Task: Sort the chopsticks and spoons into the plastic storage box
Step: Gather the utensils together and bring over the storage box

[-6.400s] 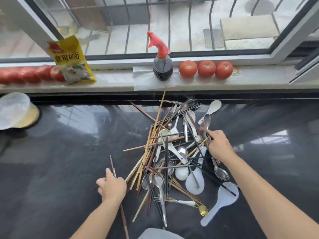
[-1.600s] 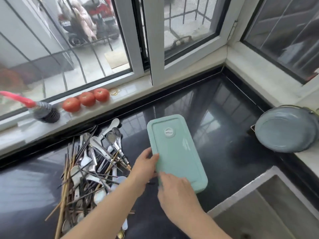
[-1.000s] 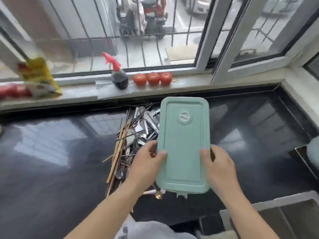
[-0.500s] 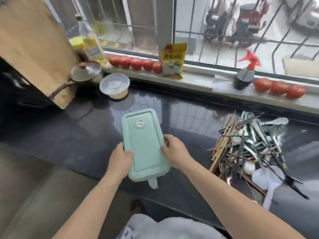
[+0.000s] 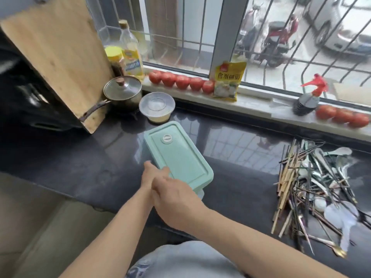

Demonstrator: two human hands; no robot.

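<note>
While box (image 5: 176, 155) sits lidded on black counter (image 5: 80, 163) by window, fingers' grip can't tell.

The dark counter (image 5: 241, 177) carries the lidded green box (image 5: 176, 155), a cutlery heap (image 5: 313, 189), a pot (image 5: 122, 95) and a plastic tub (image 5: 157, 107).

Matt mint plastic storage box (image 5: 176, 157), glossy black stone counter (image 5: 241, 149), rough wooden board (image 5: 54, 49)

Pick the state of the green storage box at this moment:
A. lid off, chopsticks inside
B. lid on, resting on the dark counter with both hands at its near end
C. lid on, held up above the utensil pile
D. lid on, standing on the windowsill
B: the green storage box lies lidded on the dark counter, left hand and right hand at its near end, the utensil pile apart to the right.
</note>
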